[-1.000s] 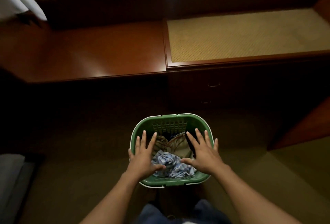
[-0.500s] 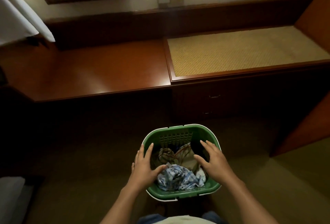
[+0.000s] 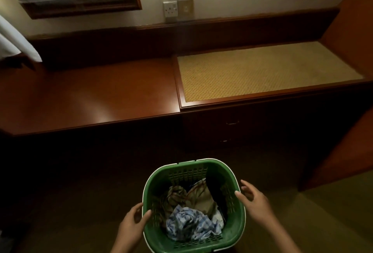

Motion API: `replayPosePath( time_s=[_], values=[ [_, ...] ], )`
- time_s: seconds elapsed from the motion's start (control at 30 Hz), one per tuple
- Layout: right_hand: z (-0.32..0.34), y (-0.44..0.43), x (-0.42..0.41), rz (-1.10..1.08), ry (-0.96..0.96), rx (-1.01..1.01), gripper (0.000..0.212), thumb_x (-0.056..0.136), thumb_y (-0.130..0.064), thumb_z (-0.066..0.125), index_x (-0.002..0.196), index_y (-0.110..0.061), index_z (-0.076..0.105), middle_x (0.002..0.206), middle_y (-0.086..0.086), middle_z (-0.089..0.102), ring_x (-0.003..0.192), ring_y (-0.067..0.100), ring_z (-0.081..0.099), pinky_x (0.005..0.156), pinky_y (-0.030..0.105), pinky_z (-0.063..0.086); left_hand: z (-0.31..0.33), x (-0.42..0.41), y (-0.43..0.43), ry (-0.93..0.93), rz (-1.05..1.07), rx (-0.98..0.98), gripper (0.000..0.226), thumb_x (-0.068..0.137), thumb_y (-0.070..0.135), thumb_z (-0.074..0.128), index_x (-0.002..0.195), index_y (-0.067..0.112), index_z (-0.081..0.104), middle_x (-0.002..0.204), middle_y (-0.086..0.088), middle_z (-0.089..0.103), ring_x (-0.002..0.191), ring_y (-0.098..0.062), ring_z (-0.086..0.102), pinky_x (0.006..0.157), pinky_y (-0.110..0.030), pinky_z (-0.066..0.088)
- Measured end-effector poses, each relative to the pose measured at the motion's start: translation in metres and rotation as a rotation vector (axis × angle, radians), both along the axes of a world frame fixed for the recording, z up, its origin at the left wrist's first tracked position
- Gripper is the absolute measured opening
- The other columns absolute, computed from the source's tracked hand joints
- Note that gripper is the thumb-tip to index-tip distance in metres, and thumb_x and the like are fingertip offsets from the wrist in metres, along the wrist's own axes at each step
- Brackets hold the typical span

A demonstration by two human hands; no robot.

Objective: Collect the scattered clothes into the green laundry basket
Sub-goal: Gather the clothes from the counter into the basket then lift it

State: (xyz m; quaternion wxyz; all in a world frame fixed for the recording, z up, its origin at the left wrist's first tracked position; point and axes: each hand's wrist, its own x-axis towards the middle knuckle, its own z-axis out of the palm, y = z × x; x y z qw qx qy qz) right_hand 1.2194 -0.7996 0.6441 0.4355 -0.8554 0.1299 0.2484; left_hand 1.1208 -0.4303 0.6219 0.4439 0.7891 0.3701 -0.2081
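Since a moment ago both hands have left the clothes [image 3: 191,218] for the green laundry basket [image 3: 201,170] on the carpet [image 3: 80,212] by the desk [image 3: 90,95]: my left hand [image 3: 132,223] grips its left rim, my right hand [image 3: 255,202] straddles the right, whether clamped I cannot tell, and I judge it light, stiff plastic, best lifted by opposite rims.

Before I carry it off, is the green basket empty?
No, a crumpled blue checked cloth and a beige garment lie inside the green basket.
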Motion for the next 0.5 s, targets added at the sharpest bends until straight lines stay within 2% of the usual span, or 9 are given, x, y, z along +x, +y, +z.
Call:
replayPosePath(
  time_s=[0.07, 0.1, 0.2, 0.27, 0.37, 0.43, 0.5],
  values=[
    [-0.007, -0.014, 0.016, -0.029, 0.056, 0.028, 0.056, 0.094, -0.03, 0.066, 0.146, -0.02, 0.047, 0.139, 0.007, 0.058, 0.116, 0.019, 0.057, 0.074, 0.017, 0.051, -0.002, 0.005, -0.008, 0.033, 0.13, -0.068, 0.043, 0.097, 0.033, 0.064, 0.136, 0.017, 0.056, 0.125, -0.009, 0.06, 0.104, -0.019, 0.051, 0.098, -0.042, 0.043],
    [-0.013, -0.021, 0.027, -0.041, 0.089, 0.039, 0.054, 0.095, -0.03, 0.065, 0.145, -0.019, 0.048, 0.137, 0.008, 0.059, 0.112, 0.018, 0.057, 0.071, 0.016, 0.049, -0.01, 0.009, -0.011, 0.049, 0.169, -0.084, 0.038, 0.098, 0.03, 0.064, 0.132, 0.016, 0.059, 0.123, -0.009, 0.061, 0.103, -0.018, 0.05, 0.101, -0.044, 0.042],
    [-0.031, -0.034, 0.046, -0.122, 0.17, 0.069, 0.047, 0.096, -0.032, 0.064, 0.14, -0.02, 0.054, 0.129, 0.008, 0.063, 0.103, 0.018, 0.063, 0.079, 0.034, 0.055, -0.02, 0.007, -0.016, 0.067, 0.239, -0.119, 0.021, 0.096, 0.024, 0.067, 0.117, 0.019, 0.065, 0.129, -0.016, 0.063, 0.107, -0.022, 0.052, 0.11, -0.047, 0.039],
    [-0.046, -0.039, 0.059, -0.184, 0.258, 0.096, 0.041, 0.098, -0.027, 0.061, 0.137, -0.017, 0.057, 0.125, 0.01, 0.064, 0.09, 0.014, 0.064, 0.074, 0.035, 0.053, -0.031, 0.014, -0.019, 0.094, 0.269, -0.125, 0.013, 0.095, 0.022, 0.068, 0.108, 0.022, 0.066, 0.127, -0.017, 0.063, 0.112, -0.027, 0.056, 0.111, -0.047, 0.041],
    [-0.076, -0.04, 0.075, -0.24, 0.34, 0.085, 0.036, 0.1, -0.025, 0.058, 0.135, -0.014, 0.058, 0.131, 0.012, 0.063, 0.093, 0.022, 0.064, 0.085, 0.042, 0.05, -0.047, 0.03, -0.017, 0.152, 0.319, -0.131, 0.008, 0.096, 0.022, 0.068, 0.1, 0.028, 0.067, 0.126, -0.016, 0.063, 0.118, -0.033, 0.059, 0.109, -0.052, 0.044],
    [-0.099, -0.037, 0.081, -0.266, 0.367, 0.067, 0.036, 0.101, -0.024, 0.057, 0.135, -0.014, 0.058, 0.135, 0.013, 0.06, 0.096, 0.025, 0.062, 0.088, 0.043, 0.048, -0.069, 0.042, -0.008, 0.177, 0.313, -0.113, 0.009, 0.096, 0.021, 0.066, 0.103, 0.027, 0.066, 0.13, -0.017, 0.062, 0.121, -0.035, 0.057, 0.11, -0.052, 0.042],
    [-0.126, -0.032, 0.089, -0.302, 0.357, 0.045, 0.038, 0.1, -0.027, 0.057, 0.136, -0.016, 0.058, 0.142, 0.012, 0.055, 0.107, 0.029, 0.061, 0.094, 0.044, 0.048, -0.092, 0.057, 0.001, 0.184, 0.307, -0.088, 0.02, 0.097, 0.021, 0.064, 0.117, 0.021, 0.065, 0.139, -0.019, 0.057, 0.122, -0.034, 0.054, 0.109, -0.05, 0.042]
  ],
)
